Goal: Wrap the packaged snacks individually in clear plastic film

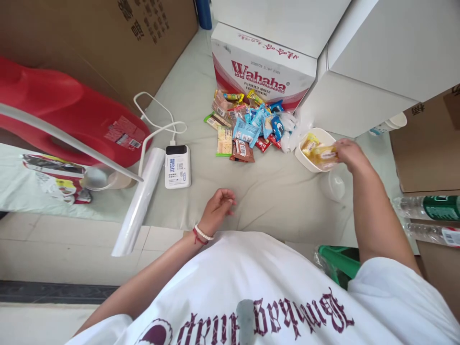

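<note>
My right hand (350, 154) is closed on a yellow snack packet (325, 155), held over the rim of a white bowl (304, 159) on the cloth-covered table. Another yellow packet (309, 143) lies inside the bowl. A heap of wrapped snacks (244, 125) lies left of the bowl, in front of a Wahaha carton (264, 67). My left hand (218, 208) rests near the table's front edge, fingers loosely curled, nothing in it.
A white power bank (177, 166) with its cable, a clear roll (140, 201) and a big red jug (72, 115) are at left. Clear plastic lids (334, 184) lie by the bowl. Water bottles (427, 208) lie at right. White boxes (373, 57) stand behind.
</note>
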A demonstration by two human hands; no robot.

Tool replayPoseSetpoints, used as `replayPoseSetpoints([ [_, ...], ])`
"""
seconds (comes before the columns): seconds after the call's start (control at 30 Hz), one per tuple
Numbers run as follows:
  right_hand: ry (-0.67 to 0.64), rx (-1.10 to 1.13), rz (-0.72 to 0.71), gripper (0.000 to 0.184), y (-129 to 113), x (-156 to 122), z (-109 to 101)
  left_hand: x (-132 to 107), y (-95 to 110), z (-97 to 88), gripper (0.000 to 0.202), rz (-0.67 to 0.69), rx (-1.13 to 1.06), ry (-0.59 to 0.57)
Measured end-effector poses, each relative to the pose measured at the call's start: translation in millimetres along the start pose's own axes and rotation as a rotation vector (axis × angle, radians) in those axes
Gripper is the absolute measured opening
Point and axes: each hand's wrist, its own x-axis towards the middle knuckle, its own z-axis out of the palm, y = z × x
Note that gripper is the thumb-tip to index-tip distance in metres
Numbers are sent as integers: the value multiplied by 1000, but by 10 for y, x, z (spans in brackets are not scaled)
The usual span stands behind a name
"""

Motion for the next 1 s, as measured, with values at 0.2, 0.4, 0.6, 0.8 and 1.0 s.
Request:
replayPoseSetpoints([
  [0.2, -161, -536, -66, 27, -388, 62, 162, -151, -198, -363, 39, -36, 69, 199],
  [0.4, -12, -608, -418, 32, -822, -33, -72, -230, -263, -499, 40, -32, 119, 262],
  [0.6, -54, -444, -577, 16, -1060, 15, 54, -214, -189, -490, 34, -19, 127, 203],
  [0.8, -27, 271, -329, 21, -939, -507, -110, -190, -110, -460, 26, 115, 179, 118],
  [1.0, -439, 750, -83, 46, -1041, -1463, 550, -9, 264, 128, 18, 676, 411, -77],
])
